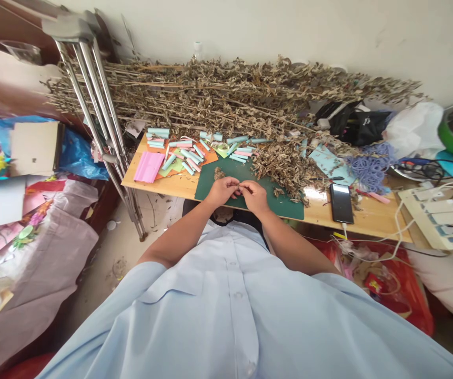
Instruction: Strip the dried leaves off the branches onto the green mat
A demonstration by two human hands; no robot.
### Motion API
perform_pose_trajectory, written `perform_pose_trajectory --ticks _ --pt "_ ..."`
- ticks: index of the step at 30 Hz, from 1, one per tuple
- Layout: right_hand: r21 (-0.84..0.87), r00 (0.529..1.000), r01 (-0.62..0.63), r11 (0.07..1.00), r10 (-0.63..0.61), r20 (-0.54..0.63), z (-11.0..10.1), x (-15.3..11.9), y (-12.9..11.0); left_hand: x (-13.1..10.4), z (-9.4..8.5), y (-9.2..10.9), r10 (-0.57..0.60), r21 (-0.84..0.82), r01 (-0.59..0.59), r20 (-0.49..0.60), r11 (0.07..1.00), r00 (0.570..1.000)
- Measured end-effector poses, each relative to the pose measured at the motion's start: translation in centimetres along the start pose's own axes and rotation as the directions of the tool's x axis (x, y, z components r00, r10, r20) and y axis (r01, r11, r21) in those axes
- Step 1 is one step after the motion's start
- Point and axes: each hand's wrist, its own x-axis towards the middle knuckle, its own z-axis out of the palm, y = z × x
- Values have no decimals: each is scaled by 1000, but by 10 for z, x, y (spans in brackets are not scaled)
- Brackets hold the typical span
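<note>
Left hand and right hand meeting over green mat, can't tell either grip's state, dry leaves at their 2 o'clock, paper rolls at 10, phone at 3

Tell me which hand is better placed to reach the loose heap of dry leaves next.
Probably the right hand: it is nearer the heap of dry leaves, which lies on its side. The left hand is farther across; both hands' fingertips come together by the green mat.

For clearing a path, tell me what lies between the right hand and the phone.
In the head view, part of the green mat, dried leaves and a strip of wooden tabletop lie between the right hand and the phone.
</note>
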Motion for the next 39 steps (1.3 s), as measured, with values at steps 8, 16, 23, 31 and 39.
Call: perform_pose_trajectory --ticks 8,16,23,31,39 --pt "-19 999 39 999 -39 -9 0 0 -3 3 -3 -10 19 -26 -19 -6 999 1000" --pt "-50 999 15 999 -17 -38 1 -1 -4 2 -2 -12 25 -14 -25 -7 1000 1000" --pt "-53 999 -24 998 21 -48 2 -3 -4 2 0 -6 -29 -22 29 -29 999 999" --pt "16 989 -139 990 140 -43 1 -6 -4 1 0 0 -36 15 36 -19 999 999" --pt "98 978 -203 974 206 -19 3 -4 -4 -2 2 3 -26 61 24 33 998 999"
